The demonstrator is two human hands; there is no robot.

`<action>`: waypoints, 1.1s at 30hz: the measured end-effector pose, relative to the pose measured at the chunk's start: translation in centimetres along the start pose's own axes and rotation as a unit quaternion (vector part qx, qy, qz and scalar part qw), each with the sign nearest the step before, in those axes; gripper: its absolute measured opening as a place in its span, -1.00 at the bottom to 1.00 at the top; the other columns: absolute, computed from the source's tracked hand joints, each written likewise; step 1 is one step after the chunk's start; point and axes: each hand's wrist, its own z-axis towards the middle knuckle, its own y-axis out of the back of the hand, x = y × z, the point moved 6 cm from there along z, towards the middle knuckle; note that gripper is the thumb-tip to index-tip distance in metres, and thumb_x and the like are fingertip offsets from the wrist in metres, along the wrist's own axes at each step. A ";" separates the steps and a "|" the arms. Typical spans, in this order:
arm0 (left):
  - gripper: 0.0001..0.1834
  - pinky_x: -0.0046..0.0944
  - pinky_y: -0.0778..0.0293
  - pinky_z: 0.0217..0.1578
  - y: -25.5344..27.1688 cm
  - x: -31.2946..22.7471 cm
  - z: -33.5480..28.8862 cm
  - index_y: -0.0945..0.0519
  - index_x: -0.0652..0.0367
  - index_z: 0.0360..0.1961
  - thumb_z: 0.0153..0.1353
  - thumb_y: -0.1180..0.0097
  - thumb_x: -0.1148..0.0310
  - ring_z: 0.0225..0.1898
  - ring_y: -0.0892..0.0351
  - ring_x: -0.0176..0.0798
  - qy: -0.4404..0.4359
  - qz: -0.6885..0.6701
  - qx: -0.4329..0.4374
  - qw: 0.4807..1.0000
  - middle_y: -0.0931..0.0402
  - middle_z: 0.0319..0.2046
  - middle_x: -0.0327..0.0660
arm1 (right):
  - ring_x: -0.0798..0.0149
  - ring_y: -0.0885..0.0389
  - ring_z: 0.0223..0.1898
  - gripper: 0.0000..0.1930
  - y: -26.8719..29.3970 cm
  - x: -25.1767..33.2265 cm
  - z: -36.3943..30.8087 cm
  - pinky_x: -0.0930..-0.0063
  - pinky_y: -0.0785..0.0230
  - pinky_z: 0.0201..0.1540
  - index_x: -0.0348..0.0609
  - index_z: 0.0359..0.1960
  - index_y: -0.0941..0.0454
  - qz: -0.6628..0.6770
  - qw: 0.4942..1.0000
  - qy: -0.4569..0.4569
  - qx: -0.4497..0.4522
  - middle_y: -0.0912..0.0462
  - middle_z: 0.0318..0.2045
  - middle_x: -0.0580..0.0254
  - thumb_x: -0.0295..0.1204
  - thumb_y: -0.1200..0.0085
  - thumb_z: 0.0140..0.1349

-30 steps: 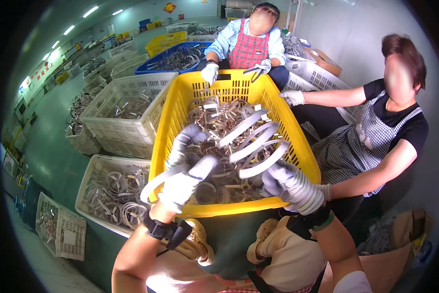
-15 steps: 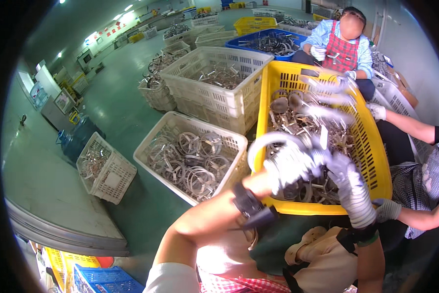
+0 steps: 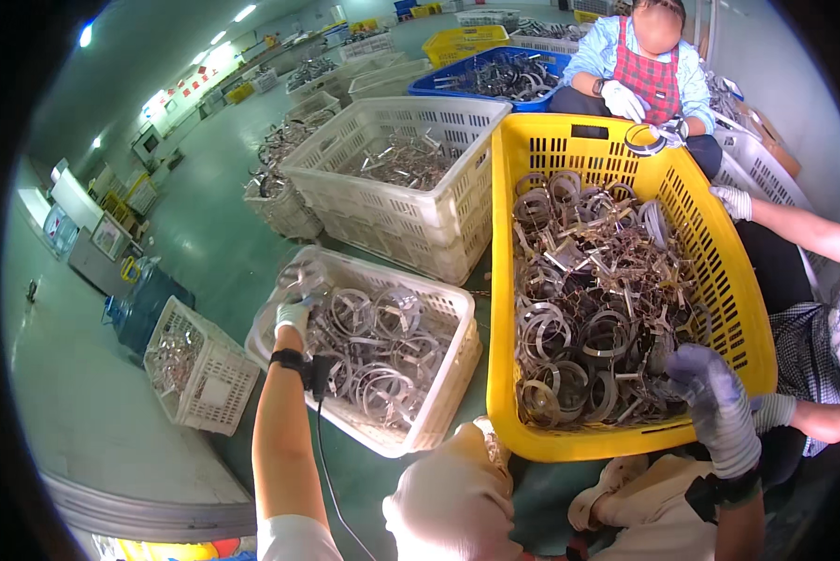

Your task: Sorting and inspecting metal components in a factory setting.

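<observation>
My left hand [image 3: 294, 316], in a white glove, reaches over the left side of a whitish plastic basket [image 3: 450, 301]. Its fingers are closed on a metal ring [image 3: 300, 274], slightly blurred, at the basket's far left corner. Spoked metal rings [image 3: 382, 341] lie piled inside that basket. My right hand [image 3: 714, 397], in a grey-purple striped glove, hovers at the near right corner of a large yellow crate [image 3: 583, 447]. Its fingers are loosely bent, and no part shows in them. Tangled metal rings and brackets [image 3: 607, 280] fill the crate.
Across the crate, a co-worker [image 3: 653, 70] in a checked apron handles a ring. Another person's gloved hand [image 3: 773, 411] is close beside my right hand. Stacked whitish crates [image 3: 392, 220] stand behind the basket; a smaller basket [image 3: 216, 383] sits left. A cable [image 3: 326, 467] hangs from my left wrist.
My left hand has moved from above the yellow crate leftward to the whitish basket, with a ring. My right hand has drawn back to the right. The co-worker opposite has lowered their hands.
</observation>
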 end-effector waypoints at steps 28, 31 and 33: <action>-0.54 -0.72 -0.08 -0.78 16.8 -48.2 -28.1 -0.34 0.42 0.12 0.33 0.05 0.27 -0.72 -0.04 -0.70 -0.356 -0.547 0.247 0.716 -0.49 -0.26 -0.31 | 0.15 -0.56 -0.07 -0.59 4.5 9.0 -2.8 0.20 -0.34 0.11 -0.21 -0.06 -0.53 0.335 0.942 0.024 0.009 -0.62 -0.14 0.13 -0.13 0.07 0.30; -0.52 -0.74 -0.15 -0.75 20.0 -53.3 -34.4 -0.18 0.38 0.24 0.38 0.18 0.36 -0.69 -0.13 -0.69 -0.461 -0.529 0.352 0.620 -0.44 -0.13 -0.29 | 0.08 -0.56 -0.04 -0.61 2.1 15.7 -6.5 0.14 -0.31 0.14 -0.22 -0.05 -0.54 0.327 0.940 0.077 0.065 -0.62 -0.11 0.11 -0.16 0.08 0.30; -0.53 -0.70 -0.18 -0.71 16.3 -48.8 -40.1 -0.19 0.37 0.23 0.37 0.17 0.35 -0.65 -0.16 -0.65 -0.451 -0.525 0.382 0.613 -0.44 -0.13 -0.28 | 0.11 -0.50 0.02 -0.64 1.2 17.2 -7.2 0.14 -0.23 0.19 -0.19 -0.05 -0.51 0.587 0.800 -0.082 0.093 -0.59 -0.08 0.13 -0.20 0.07 0.28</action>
